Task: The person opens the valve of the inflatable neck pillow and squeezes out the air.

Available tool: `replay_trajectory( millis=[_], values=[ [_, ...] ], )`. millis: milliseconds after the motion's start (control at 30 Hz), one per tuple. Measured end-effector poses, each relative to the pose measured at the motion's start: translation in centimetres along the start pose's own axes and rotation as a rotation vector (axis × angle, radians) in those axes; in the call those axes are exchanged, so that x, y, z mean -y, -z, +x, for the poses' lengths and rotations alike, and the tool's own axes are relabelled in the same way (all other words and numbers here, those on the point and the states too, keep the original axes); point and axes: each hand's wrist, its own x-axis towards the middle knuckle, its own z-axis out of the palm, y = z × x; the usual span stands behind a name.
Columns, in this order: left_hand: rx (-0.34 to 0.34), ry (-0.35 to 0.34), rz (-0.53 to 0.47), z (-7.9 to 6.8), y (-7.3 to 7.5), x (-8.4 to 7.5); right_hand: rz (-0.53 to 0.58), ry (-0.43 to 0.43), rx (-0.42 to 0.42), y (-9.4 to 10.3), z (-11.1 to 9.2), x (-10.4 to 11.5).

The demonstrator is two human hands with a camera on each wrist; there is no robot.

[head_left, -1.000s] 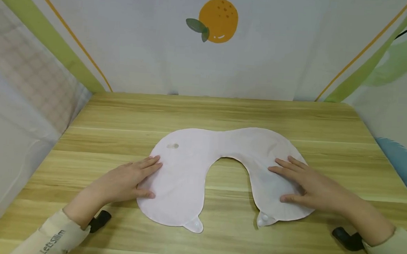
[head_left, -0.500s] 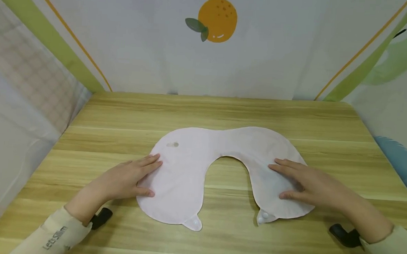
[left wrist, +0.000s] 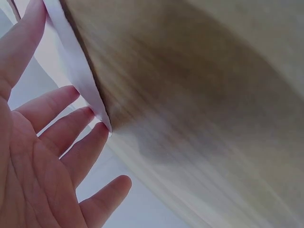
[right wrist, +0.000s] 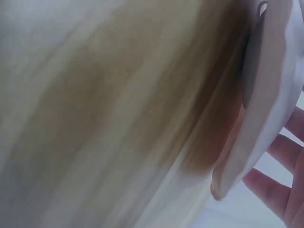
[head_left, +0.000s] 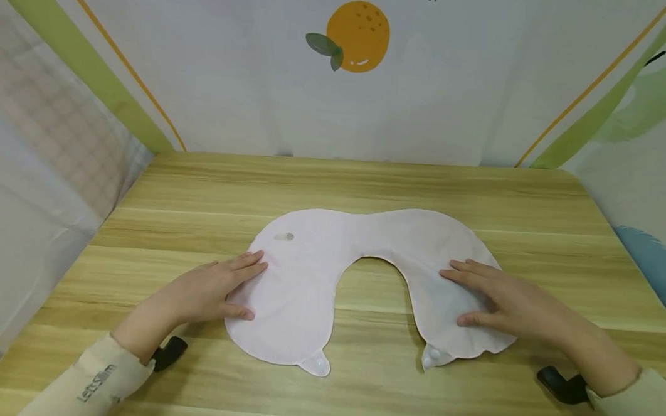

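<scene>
A flat, pale pink U-shaped neck pillow point(head_left: 306, 282) lies on the wooden table with its opening towards me. It has a small see-through valve point(head_left: 284, 236) on its left lobe and a snap tab at each end. My left hand point(head_left: 215, 290) rests on the outer edge of the left lobe, fingers extended and thumb apart. On the right lobe lies my right hand point(head_left: 509, 302), its fingertips on the fabric. The left wrist view shows fingertips along the pillow's edge point(left wrist: 78, 61). In the right wrist view the edge point(right wrist: 266, 109) stands raised beside the fingers.
The wooden table point(head_left: 368, 392) spreads around the pillow. Behind it hangs a white curtain point(head_left: 233, 71) printed with an orange, and printed fabric hangs at both sides. Black wrist mounts point(head_left: 563, 385) show under both forearms.
My right hand's fingers have drawn slightly closer together, and the lower right edge of the pillow now has a small ripple. The left hand has stayed nearly still.
</scene>
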Motion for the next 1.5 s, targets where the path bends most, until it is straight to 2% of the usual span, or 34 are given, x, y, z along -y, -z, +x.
replay_trajectory(
  millis=[433, 700, 1067, 1333, 1500],
  values=[
    [0.015, 0.004, -0.013, 0.6, 0.2, 0.3, 0.033, 0.016, -0.002, 0.2, 0.6, -0.8],
    [0.014, -0.012, -0.012, 1.2, 0.3, 0.8, 0.115, -0.017, 0.051, 0.6, 1.4, -1.2],
    [0.046, -0.016, -0.037, 2.0, 0.9, 1.2, 0.180, -0.055, 0.069, 0.8, 2.4, -1.9],
    [0.071, -0.004, -0.069, 3.4, 1.0, 2.5, 0.222, -0.073, 0.074, 0.8, 3.3, -2.4],
    [0.071, 0.001, -0.068, 4.6, 1.5, 2.9, 0.258, -0.116, 0.088, 1.0, 3.9, -2.8]
  ],
)
